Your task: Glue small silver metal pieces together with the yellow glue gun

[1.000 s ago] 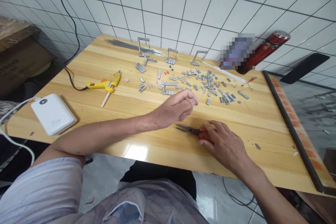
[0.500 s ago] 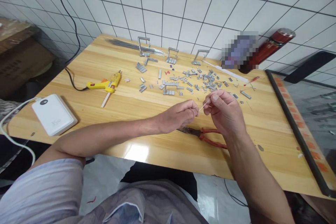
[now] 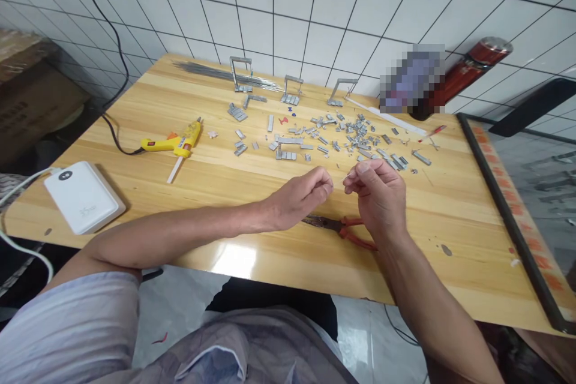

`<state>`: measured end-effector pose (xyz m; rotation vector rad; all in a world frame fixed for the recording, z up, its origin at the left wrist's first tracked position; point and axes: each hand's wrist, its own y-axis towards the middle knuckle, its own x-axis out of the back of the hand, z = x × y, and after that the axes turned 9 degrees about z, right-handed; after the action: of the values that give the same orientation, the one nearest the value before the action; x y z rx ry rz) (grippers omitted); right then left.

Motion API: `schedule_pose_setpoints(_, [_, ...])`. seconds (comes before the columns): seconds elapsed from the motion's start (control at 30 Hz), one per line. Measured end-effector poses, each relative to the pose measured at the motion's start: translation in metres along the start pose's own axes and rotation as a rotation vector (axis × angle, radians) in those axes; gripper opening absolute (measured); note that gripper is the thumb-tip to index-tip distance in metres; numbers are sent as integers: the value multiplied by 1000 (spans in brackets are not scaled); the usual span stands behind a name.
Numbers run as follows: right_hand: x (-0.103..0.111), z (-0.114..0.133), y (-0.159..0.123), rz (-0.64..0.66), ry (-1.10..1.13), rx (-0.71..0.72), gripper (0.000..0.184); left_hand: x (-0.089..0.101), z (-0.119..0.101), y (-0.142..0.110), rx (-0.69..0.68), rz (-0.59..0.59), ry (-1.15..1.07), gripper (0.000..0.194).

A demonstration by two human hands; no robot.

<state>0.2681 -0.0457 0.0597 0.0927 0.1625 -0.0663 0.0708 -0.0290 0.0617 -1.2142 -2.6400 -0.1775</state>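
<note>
My left hand (image 3: 299, 199) is closed in a pinch above the front middle of the table; whatever it holds is hidden by the fingers. Facing it across a small gap, my right hand (image 3: 381, 193) pinches a thin, pale piece of wire (image 3: 347, 176), of which only a short bit shows. Below both hands lie long-nose pliers (image 3: 337, 225) with red handles, jaws pointing left and partly covered by my left hand. Beyond the hands is a small grey metal frame (image 3: 288, 149), near a scatter of grey metal pieces (image 3: 360, 132).
A yellow glue gun (image 3: 180, 143) and a white power bank (image 3: 83, 198) lie on the left. Along the wall are a bundle of thin rods (image 3: 202, 71) and several upright metal frames (image 3: 292, 90). A red flask (image 3: 479, 66) stands at the back right, beside a black-edged glass panel (image 3: 504, 210).
My right hand has let go of the pliers, which stay on the table, and risen beside my left hand. A thin wire stretched between both hands; now a small gap separates them.
</note>
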Motion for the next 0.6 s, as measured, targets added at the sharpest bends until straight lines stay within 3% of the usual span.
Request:
schedule_pose_setpoints(0.3, [-4,-2,-5,-63,-67,99,28,0,1,-1,39,-68,2,26])
schedule_pose_setpoints(0.47, [-5,-8,-13,-78,-201,290,23,0,2,-1,49,-124,-6,24])
schedule_pose_setpoints(0.6, [-6,-10,-26,-44,-433,512,6,-1,6,2,58,-184,-88,21])
